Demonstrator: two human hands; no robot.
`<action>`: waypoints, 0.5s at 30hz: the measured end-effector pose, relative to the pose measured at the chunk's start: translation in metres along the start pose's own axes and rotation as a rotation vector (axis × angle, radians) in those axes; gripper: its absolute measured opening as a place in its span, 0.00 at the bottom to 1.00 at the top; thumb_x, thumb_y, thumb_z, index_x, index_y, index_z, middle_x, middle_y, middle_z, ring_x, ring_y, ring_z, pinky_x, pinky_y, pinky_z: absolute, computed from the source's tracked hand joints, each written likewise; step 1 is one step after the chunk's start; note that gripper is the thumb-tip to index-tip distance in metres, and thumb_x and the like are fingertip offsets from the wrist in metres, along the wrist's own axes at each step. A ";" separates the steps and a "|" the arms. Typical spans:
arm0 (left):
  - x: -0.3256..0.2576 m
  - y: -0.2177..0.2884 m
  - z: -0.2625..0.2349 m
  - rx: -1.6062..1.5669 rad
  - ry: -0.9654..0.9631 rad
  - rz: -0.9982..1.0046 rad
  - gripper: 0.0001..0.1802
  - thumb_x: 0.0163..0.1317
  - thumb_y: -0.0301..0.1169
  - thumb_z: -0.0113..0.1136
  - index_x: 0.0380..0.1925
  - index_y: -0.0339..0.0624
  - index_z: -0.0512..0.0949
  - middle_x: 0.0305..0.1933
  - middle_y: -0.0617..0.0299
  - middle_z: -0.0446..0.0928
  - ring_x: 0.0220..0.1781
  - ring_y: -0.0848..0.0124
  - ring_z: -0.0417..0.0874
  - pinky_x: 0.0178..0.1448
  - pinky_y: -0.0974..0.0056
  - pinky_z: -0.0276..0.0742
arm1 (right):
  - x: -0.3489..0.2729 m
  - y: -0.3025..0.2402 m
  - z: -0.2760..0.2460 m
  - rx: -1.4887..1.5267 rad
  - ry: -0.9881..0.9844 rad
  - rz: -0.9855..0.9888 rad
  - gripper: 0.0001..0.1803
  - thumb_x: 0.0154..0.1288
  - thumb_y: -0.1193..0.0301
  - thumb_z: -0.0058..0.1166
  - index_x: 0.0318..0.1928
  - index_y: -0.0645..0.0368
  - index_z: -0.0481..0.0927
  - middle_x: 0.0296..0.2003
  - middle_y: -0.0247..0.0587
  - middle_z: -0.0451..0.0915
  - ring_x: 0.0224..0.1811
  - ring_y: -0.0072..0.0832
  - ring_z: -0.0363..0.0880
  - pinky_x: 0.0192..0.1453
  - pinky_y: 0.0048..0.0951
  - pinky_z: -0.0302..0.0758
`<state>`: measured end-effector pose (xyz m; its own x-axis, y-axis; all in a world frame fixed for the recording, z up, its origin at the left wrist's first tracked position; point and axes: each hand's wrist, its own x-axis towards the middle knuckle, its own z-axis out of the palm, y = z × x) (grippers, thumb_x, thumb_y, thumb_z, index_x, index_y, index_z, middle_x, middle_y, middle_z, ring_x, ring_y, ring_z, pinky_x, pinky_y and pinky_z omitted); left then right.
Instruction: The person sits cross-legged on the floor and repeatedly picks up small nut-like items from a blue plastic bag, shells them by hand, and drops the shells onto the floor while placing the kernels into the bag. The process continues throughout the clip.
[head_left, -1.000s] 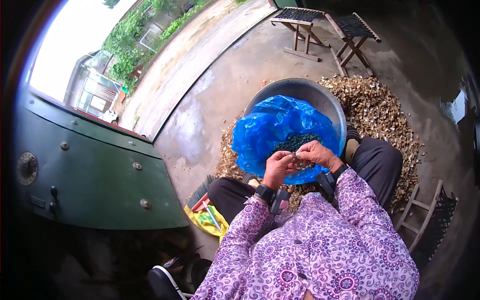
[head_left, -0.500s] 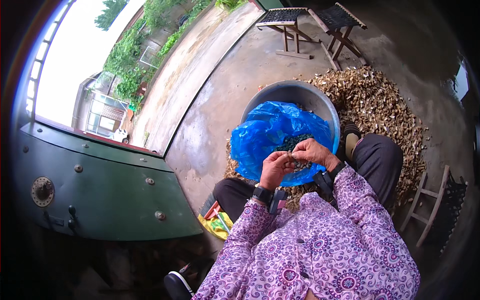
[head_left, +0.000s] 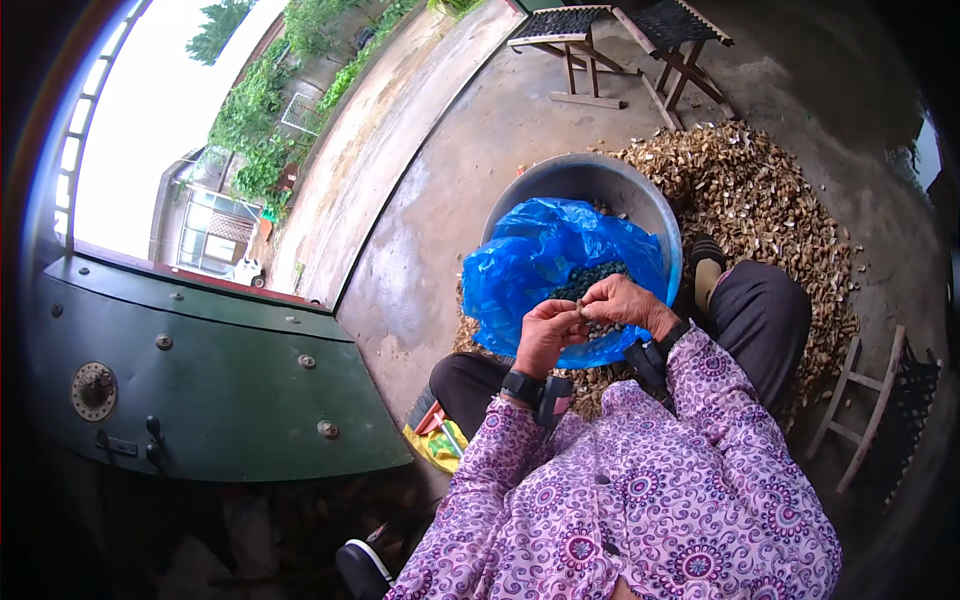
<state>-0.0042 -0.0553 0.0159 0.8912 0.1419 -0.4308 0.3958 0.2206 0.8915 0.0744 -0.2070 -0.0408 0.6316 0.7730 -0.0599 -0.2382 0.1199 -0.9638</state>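
While pinched together on one small pod, both hands' fingers just above the blue bag's rim.

Soft, even daylight fills the scene, with no hard shadows on the concrete floor. The sky at upper left is blown out to plain white. The green metal panel at left sits in dimmer shade, and the area beneath it is nearly black. Fisheye distortion bends straight edges near the rim, where a dark vignette closes in. The centre is reasonably sharp; small details stay soft.
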 end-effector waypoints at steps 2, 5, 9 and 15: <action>0.000 0.003 0.000 0.053 0.003 -0.020 0.06 0.52 0.22 0.58 0.31 0.35 0.74 0.26 0.58 0.76 0.26 0.69 0.79 0.28 0.67 0.76 | -0.001 -0.003 0.001 0.006 -0.011 0.006 0.11 0.49 0.69 0.55 0.30 0.65 0.80 0.20 0.30 0.75 0.21 0.16 0.69 0.26 0.19 0.66; 0.000 0.006 -0.001 0.117 -0.048 -0.013 0.05 0.52 0.24 0.59 0.30 0.37 0.74 0.25 0.61 0.77 0.25 0.73 0.80 0.27 0.71 0.78 | -0.003 -0.007 0.002 0.002 -0.021 0.011 0.10 0.49 0.70 0.54 0.29 0.65 0.80 0.19 0.30 0.74 0.20 0.15 0.68 0.24 0.19 0.64; -0.001 0.010 0.003 0.153 -0.060 -0.001 0.06 0.52 0.24 0.59 0.29 0.36 0.74 0.25 0.60 0.77 0.24 0.72 0.80 0.27 0.71 0.77 | -0.002 -0.005 0.000 -0.006 -0.038 0.025 0.09 0.48 0.71 0.52 0.26 0.65 0.80 0.17 0.30 0.74 0.19 0.15 0.67 0.22 0.19 0.61; 0.000 0.014 0.001 0.267 -0.066 0.014 0.07 0.50 0.24 0.58 0.30 0.34 0.74 0.25 0.59 0.77 0.24 0.72 0.80 0.27 0.72 0.77 | -0.007 -0.017 0.005 -0.037 -0.037 0.022 0.10 0.48 0.71 0.51 0.25 0.65 0.80 0.17 0.30 0.74 0.19 0.16 0.67 0.22 0.20 0.61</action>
<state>0.0011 -0.0530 0.0286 0.9059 0.0785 -0.4161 0.4201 -0.0445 0.9064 0.0706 -0.2114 -0.0227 0.5988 0.7976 -0.0725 -0.2240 0.0799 -0.9713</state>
